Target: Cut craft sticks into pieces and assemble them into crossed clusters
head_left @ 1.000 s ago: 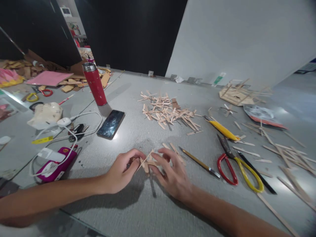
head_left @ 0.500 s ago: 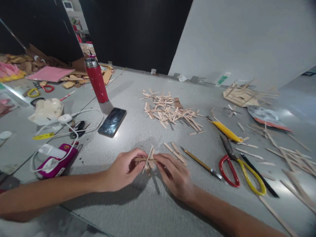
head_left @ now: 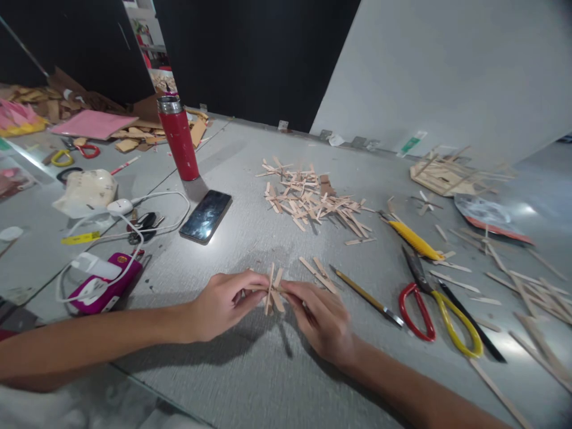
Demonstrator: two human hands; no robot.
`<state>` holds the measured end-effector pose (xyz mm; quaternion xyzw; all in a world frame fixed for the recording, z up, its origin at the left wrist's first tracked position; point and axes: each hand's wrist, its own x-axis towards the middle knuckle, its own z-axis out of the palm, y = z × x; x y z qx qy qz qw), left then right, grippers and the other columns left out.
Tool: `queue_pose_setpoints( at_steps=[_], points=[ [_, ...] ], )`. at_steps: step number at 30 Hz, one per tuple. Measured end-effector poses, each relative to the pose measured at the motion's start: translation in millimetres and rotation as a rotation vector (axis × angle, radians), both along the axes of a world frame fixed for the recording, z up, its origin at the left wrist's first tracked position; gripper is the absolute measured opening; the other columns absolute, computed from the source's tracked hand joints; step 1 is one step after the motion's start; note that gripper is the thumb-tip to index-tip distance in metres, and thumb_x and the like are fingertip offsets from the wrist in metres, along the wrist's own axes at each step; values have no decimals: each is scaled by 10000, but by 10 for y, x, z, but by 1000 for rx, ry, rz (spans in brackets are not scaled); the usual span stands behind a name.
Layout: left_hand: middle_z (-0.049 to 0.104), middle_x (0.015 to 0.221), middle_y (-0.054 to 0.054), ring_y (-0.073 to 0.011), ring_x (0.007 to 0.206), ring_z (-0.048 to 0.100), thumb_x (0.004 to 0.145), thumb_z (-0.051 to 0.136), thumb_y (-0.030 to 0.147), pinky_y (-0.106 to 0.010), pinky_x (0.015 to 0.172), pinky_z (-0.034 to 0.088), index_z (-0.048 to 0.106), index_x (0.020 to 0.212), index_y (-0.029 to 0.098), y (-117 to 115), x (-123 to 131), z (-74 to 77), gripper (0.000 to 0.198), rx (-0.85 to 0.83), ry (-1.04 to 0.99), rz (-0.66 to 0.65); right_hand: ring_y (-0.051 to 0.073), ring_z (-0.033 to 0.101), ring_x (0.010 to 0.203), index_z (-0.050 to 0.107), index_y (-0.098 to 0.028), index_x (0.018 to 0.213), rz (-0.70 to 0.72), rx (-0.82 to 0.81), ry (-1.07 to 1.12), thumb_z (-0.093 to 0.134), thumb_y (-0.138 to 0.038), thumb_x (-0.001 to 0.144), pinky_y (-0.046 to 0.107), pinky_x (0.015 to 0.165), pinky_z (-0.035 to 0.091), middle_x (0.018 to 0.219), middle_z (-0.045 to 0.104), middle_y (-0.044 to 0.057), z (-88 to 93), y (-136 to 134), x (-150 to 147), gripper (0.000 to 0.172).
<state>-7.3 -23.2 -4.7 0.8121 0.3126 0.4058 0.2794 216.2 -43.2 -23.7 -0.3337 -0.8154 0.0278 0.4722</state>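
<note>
Head cam: left hand [head_left: 214, 307] had fingers closed on one side of a small stick assembly [head_left: 277, 302]; right hand [head_left: 319, 316] had fingers closed on the opposite side. Assembly sat between both sets of fingertips, flat sticks crossing and fanning out; couldn't tell if it touched the table [head_left: 232, 381]. Clock from assembly: stick pile [head_left: 313, 208] at 1, pencil-like tool [head_left: 364, 293] at 3, scissors [head_left: 426, 285] farther out at 3, red bottle [head_left: 181, 143] at 11.

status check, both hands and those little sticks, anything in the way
Left hand, right hand: both pinching the crossed wooden sticks. Loose strips lie just beyond right hand. Nothing seen blocking.
</note>
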Motion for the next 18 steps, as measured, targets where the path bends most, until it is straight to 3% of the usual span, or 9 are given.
queue_pose_setpoints(
  at_steps=[7,11,15,18],
  points=[
    [762,738,-8,-71,498,591,1010,645,218,-155,540,479,717,978,164,9,9,0,96,69,-42,34,185,777,787,646,-132,1243,49,20,-4,597,-27,988,273,679,626,946,807,107,-23,-7,31,280],
    [756,718,-11,-81,510,638,1012,635,215,-155,533,492,720,975,157,-8,12,-1,109,-17,-49,16,199,773,834,641,-155,1275,24,14,-22,597,-40,984,295,708,637,971,795,107,0,2,13,316],
    [781,754,-17,-92,538,677,999,649,217,-157,558,528,716,979,166,-31,20,12,87,-109,-56,29,244,737,922,645,-185,1298,-115,106,-50,671,-107,956,369,766,638,1041,733,129,-11,-26,28,352],
    [795,779,-27,-92,548,690,1001,650,216,-153,572,539,716,999,162,-36,23,14,85,-88,-53,14,229,710,856,660,-216,1272,-69,121,-121,660,-73,944,350,721,611,970,710,89,-40,-64,71,358]
  ],
)
